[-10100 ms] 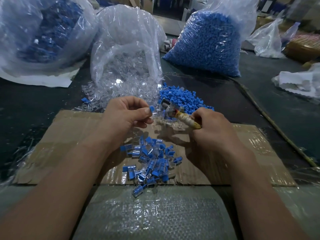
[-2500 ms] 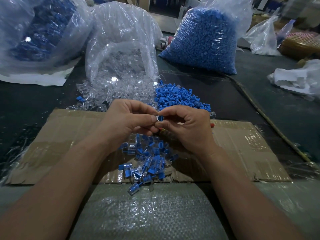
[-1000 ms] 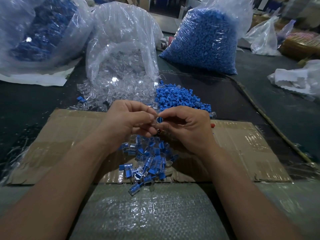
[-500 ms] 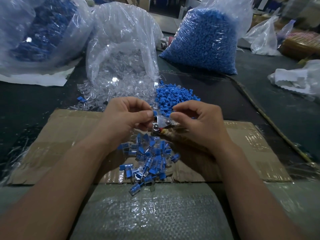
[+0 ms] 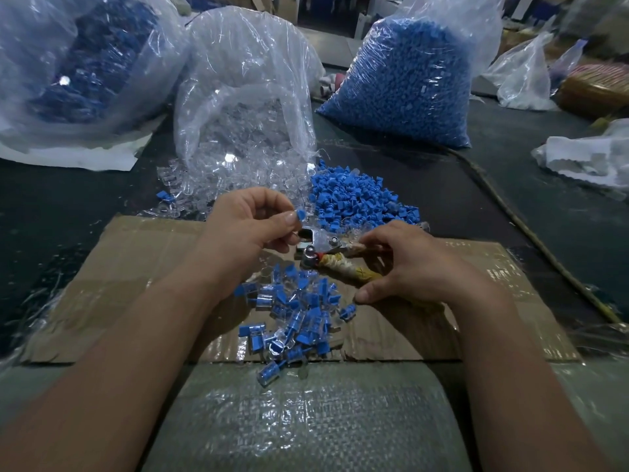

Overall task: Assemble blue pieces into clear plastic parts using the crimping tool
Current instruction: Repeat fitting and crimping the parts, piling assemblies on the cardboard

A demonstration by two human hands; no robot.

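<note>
My left hand (image 5: 250, 226) pinches a small part with a blue piece (image 5: 301, 214) showing at its fingertips, right by the metal jaws of the crimping tool (image 5: 320, 242). My right hand (image 5: 408, 267) grips the tool's tape-wrapped handles (image 5: 343, 269) over the cardboard sheet (image 5: 136, 267). A heap of assembled blue-and-clear parts (image 5: 296, 315) lies on the cardboard below both hands. Loose blue pieces (image 5: 350, 199) are piled just beyond the tool, with loose clear parts (image 5: 211, 185) spilling from an open clear bag (image 5: 245, 97) to their left.
A full bag of blue pieces (image 5: 405, 83) stands at the back right. Another bag with blue contents (image 5: 68, 69) sits at the back left on white paper. More plastic bags (image 5: 524, 73) and white wrapping (image 5: 585, 158) lie at the right. A thin cord (image 5: 510, 212) crosses the dark table.
My hands, joined at the part a second ago, have separated. My right hand slid back down the handles and the tool's jaws now show next to the part in my left hand.
</note>
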